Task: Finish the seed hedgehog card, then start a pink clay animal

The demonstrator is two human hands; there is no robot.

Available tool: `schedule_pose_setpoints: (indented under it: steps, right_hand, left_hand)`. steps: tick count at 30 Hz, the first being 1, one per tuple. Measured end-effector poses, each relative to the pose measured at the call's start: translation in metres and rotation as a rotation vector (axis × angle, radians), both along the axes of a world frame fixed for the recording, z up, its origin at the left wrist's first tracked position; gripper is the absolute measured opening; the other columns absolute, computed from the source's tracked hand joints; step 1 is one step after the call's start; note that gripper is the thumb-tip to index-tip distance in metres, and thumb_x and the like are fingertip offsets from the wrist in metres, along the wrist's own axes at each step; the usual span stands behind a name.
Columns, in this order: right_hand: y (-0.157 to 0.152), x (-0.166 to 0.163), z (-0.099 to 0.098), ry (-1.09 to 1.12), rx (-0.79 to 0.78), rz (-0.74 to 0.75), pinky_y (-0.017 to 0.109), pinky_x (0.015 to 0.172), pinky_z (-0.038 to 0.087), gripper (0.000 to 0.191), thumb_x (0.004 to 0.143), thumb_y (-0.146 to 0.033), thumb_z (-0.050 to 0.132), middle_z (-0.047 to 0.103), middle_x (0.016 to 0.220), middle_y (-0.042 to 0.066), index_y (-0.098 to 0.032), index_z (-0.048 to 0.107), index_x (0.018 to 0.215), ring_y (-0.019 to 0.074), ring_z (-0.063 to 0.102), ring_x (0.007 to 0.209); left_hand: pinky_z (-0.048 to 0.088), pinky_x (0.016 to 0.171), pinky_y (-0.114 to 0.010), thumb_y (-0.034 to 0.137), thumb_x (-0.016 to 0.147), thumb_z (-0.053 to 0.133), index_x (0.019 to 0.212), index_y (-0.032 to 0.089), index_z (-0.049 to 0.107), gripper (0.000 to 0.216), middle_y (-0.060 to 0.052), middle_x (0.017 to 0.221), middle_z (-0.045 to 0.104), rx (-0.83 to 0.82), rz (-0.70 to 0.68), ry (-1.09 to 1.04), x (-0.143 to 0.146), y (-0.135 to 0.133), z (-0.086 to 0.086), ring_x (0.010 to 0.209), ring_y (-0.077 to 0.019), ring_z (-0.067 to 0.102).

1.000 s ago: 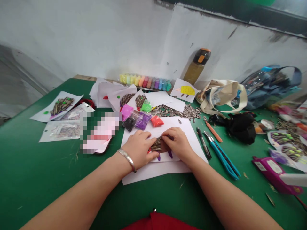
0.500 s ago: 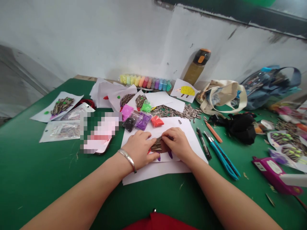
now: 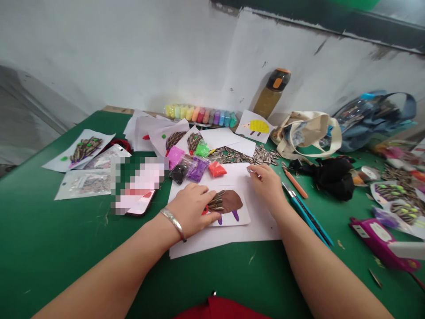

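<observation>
My left hand [image 3: 191,207], with a silver bangle at the wrist, lies with fingers spread on a white card, pressing its left side. On the card [image 3: 244,218] is a hedgehog picture [image 3: 232,201]: brown clay body, purple legs, some red at the head partly under my fingers. Striped sunflower seeds cover its left part; the right part is bare brown. My right hand [image 3: 265,184] is at the upper right of the white paper [image 3: 199,246] beneath, thumb and forefinger pinched on a single sunflower seed [image 3: 249,169].
Clay packets [image 3: 198,169] and a seed pile [image 3: 265,155] lie beyond the paper. A phone [image 3: 142,206] is at left. A blue utility knife [image 3: 312,217], an orange tool [image 3: 295,181] and a magenta glue gun [image 3: 381,243] lie at right. A bottle [image 3: 272,93] stands by the wall.
My right hand has moved from the hedgehog's back up and right to the loose seed, uncovering the brown body. My left hand has stayed on the card.
</observation>
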State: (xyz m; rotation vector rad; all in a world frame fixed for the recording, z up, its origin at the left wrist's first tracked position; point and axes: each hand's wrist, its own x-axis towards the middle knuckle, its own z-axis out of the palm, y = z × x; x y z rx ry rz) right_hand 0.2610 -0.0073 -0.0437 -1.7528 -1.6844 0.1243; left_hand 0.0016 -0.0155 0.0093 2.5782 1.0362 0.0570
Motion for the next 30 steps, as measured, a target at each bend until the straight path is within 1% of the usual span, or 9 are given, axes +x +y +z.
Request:
schedule_pose_setpoints:
  steps: [3,6,8,11,15,21,25,27,30]
  right_hand:
    - [0.003,0.003,-0.010,-0.167,-0.023,0.033,0.039,0.087,0.045,0.036,0.083,-0.015,0.043,0.066,0.109,0.015,-0.014,0.069,0.108,0.0267,0.059,0.100]
    - [0.003,0.004,-0.017,-0.287,-0.034,0.037,0.040,0.088,0.043,0.042,0.082,-0.010,0.041,0.064,0.115,0.016,-0.013,0.066,0.114,0.0280,0.056,0.103]
    - [0.002,0.004,-0.017,-0.348,-0.045,0.043,0.040,0.087,0.041,0.043,0.080,-0.007,0.041,0.065,0.116,0.014,-0.015,0.066,0.114,0.0274,0.055,0.100]
    - [0.001,0.005,-0.015,-0.396,-0.057,0.081,0.038,0.084,0.039,0.039,0.079,-0.006,0.043,0.068,0.110,0.009,-0.019,0.070,0.102,0.0245,0.055,0.090]
    - [-0.001,0.006,-0.012,-0.373,-0.050,0.121,0.036,0.081,0.039,0.032,0.082,-0.008,0.044,0.070,0.103,0.007,-0.021,0.072,0.092,0.0227,0.055,0.083]
    - [-0.004,0.006,-0.012,-0.406,-0.067,0.123,0.035,0.082,0.038,0.032,0.083,-0.007,0.044,0.069,0.099,0.010,-0.019,0.072,0.092,0.0240,0.057,0.090]
    - [-0.006,0.002,-0.011,-0.429,-0.075,0.090,0.036,0.081,0.039,0.026,0.088,-0.015,0.045,0.069,0.094,0.011,-0.018,0.071,0.090,0.0251,0.057,0.088]
    - [-0.007,0.000,-0.009,-0.390,-0.063,0.056,0.037,0.079,0.040,0.026,0.090,-0.018,0.043,0.068,0.091,0.011,-0.018,0.070,0.092,0.0254,0.057,0.087]
    - [-0.009,-0.003,-0.006,-0.224,-0.017,0.000,0.036,0.079,0.043,0.027,0.091,-0.022,0.041,0.069,0.093,0.011,-0.018,0.068,0.096,0.0248,0.060,0.089]
  left_hand:
    - [0.043,0.082,-0.038,0.047,0.087,0.056,0.101,0.017,0.064,0.034,-0.008,0.094,0.061,-0.011,-0.006,-0.007,-0.001,0.002,0.001,0.091,-0.0255,0.054]
    - [0.043,0.080,-0.037,0.047,0.087,0.056,0.095,0.017,0.065,0.032,-0.007,0.092,0.061,-0.010,-0.009,-0.005,-0.001,0.003,0.001,0.089,-0.0249,0.054]
    - [0.043,0.080,-0.036,0.048,0.087,0.056,0.093,0.017,0.065,0.033,-0.007,0.092,0.060,-0.010,-0.010,-0.009,-0.001,0.003,0.000,0.089,-0.0247,0.054]
    - [0.043,0.080,-0.036,0.049,0.087,0.056,0.093,0.018,0.065,0.033,-0.007,0.091,0.060,-0.007,-0.005,-0.023,-0.001,0.003,-0.001,0.088,-0.0244,0.054]
    - [0.042,0.080,-0.035,0.048,0.087,0.057,0.091,0.018,0.065,0.031,-0.007,0.090,0.060,-0.005,0.002,-0.026,0.000,0.003,-0.002,0.088,-0.0237,0.054]
    - [0.043,0.082,-0.036,0.048,0.086,0.058,0.088,0.018,0.065,0.031,-0.007,0.094,0.060,-0.020,0.018,-0.024,-0.001,0.002,-0.001,0.090,-0.0240,0.054]
    - [0.043,0.079,-0.035,0.049,0.087,0.056,0.086,0.017,0.064,0.033,-0.007,0.092,0.061,0.001,0.007,-0.008,-0.002,0.002,-0.001,0.088,-0.0235,0.054]
    - [0.043,0.078,-0.035,0.049,0.087,0.055,0.086,0.017,0.063,0.033,-0.007,0.092,0.060,0.005,0.006,-0.003,-0.002,0.002,-0.001,0.087,-0.0232,0.054]
    - [0.042,0.077,-0.035,0.049,0.087,0.056,0.087,0.017,0.063,0.033,-0.007,0.092,0.061,0.005,0.002,-0.008,-0.002,0.002,-0.001,0.086,-0.0231,0.054]
